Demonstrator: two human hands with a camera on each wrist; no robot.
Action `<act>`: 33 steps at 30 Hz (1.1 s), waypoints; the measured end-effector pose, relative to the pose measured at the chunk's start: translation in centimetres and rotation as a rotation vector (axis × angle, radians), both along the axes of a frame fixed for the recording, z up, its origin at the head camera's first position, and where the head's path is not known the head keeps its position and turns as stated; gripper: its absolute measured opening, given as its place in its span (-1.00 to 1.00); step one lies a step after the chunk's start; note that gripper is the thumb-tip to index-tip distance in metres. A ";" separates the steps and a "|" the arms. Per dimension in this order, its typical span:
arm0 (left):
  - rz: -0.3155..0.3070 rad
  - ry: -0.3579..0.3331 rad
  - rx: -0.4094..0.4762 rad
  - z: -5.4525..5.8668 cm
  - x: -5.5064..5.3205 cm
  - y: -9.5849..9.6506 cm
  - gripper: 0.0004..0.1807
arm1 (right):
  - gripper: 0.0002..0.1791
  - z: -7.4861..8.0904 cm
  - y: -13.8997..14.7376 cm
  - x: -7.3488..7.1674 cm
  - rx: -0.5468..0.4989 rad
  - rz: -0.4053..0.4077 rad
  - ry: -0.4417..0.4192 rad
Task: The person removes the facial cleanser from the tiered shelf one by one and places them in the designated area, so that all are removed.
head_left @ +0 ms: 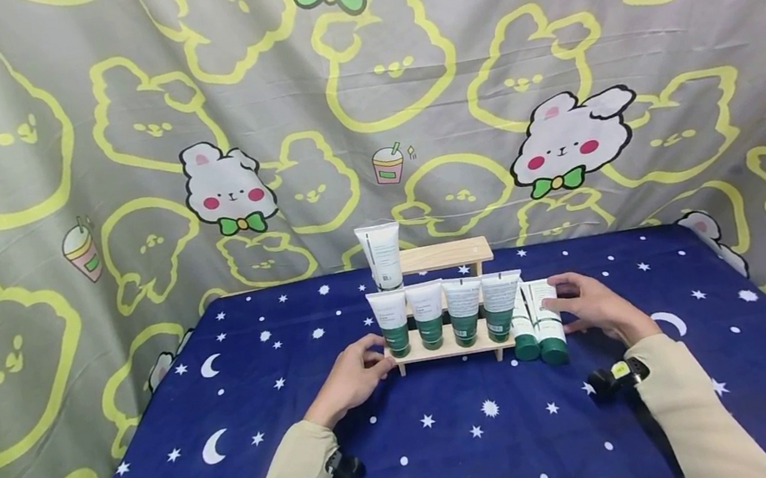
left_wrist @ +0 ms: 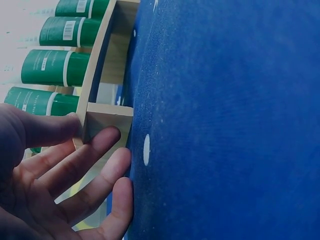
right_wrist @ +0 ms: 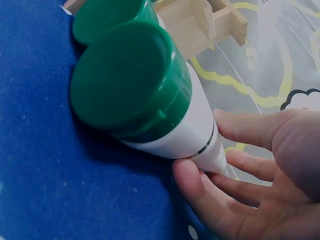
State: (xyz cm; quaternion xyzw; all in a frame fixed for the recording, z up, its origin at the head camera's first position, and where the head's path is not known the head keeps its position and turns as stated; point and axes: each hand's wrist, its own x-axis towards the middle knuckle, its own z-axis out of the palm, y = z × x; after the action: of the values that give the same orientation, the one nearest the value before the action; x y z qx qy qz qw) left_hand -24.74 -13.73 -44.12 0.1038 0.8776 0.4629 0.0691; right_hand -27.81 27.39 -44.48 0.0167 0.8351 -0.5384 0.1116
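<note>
My left hand [head_left: 356,374] pinches the left end of a stepped wooden stand [left_wrist: 110,114], thumb on top of the step and a fingertip beneath. On the front step, several white-and-green squeeze tubes [head_left: 429,316] stand on their caps in a row. One more squeeze tube [head_left: 383,260] stands higher up at the left. Two others lie against the stand's right side, green caps toward me. Of these, the outer squeeze tube [right_wrist: 130,82] is held by my right hand [right_wrist: 270,165] between thumb and fingers near its white end. The inner squeeze tube [head_left: 523,330] rests alongside it.
A dark blue cloth [head_left: 407,472] with white stars and moons covers the table. Behind the stand hangs a grey curtain [head_left: 300,109] with yellow cartoon outlines. The stand's top step [head_left: 445,254] shows bare wood at the right.
</note>
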 end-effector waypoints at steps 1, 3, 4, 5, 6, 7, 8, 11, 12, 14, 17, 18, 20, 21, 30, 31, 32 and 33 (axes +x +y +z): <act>0.000 0.001 -0.001 0.0 0.0 0.0 -0.73 | -0.21 0.0 0.0 0.0 0.001 0.002 -0.005; 0.002 0.001 -0.001 0.0 0.0 0.0 -0.73 | -0.20 0.1 0.0 0.0 0.007 0.006 -0.012; 0.003 0.001 -0.001 0.0 0.0 0.0 -0.73 | -0.19 0.1 0.0 0.0 0.010 0.009 -0.013; 0.004 0.000 0.000 0.1 0.0 0.0 -0.73 | -0.19 0.2 0.0 0.0 0.013 0.010 -0.013; 0.005 0.000 0.000 0.1 0.0 0.0 -0.73 | -0.19 0.2 0.1 0.0 0.019 0.016 -0.010; 0.005 0.000 0.000 0.1 0.0 0.0 -0.73 | -0.20 0.2 0.1 0.0 0.021 0.016 -0.009; 0.004 0.000 0.000 0.1 0.0 0.0 -0.73 | -0.21 0.3 0.0 0.0 0.023 0.015 -0.006; 0.004 0.001 0.001 0.1 0.1 0.0 -0.73 | -0.23 0.4 -0.1 0.1 0.027 0.012 0.004; 0.004 0.001 0.000 0.2 0.1 0.0 -0.73 | -0.23 0.4 -0.2 0.1 0.031 0.014 0.010; 0.004 -0.001 -0.001 0.2 0.1 0.0 -0.72 | -0.25 0.4 -0.4 0.1 0.031 0.009 0.016; 0.007 -0.004 -0.005 0.2 0.1 0.0 -0.72 | -0.27 0.4 -0.6 0.2 0.035 0.007 0.024; 0.007 -0.005 -0.004 0.2 0.1 0.0 -0.72 | -0.28 0.4 -0.7 0.2 0.040 0.008 0.025; 0.005 -0.005 -0.004 0.2 0.1 0.0 -0.72 | -0.29 0.4 -0.8 0.3 0.043 0.007 0.023; 0.004 -0.004 -0.004 0.2 0.1 0.0 -0.72 | -0.29 0.4 -0.8 0.2 0.046 0.006 0.019; -0.003 0.009 0.006 0.2 0.1 0.0 -0.73 | -0.30 0.9 -0.5 0.4 0.073 0.012 0.000; -0.004 0.012 0.007 0.2 0.1 0.0 -0.74 | -0.30 1.1 -0.5 0.4 0.085 0.007 0.001; -0.005 0.015 0.007 0.2 0.2 0.0 -0.74 | -0.30 1.3 -0.4 0.5 0.100 0.002 0.005; -0.005 0.018 0.006 0.2 0.1 0.0 -0.74 | -0.30 1.6 -0.4 0.5 0.114 -0.001 0.010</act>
State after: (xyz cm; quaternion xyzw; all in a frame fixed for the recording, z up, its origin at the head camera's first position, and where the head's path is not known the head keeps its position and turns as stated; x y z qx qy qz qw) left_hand -24.60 -13.74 -43.91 0.1102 0.8765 0.4645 0.0620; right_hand -27.29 26.98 -42.91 0.0210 0.8649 -0.4902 0.1061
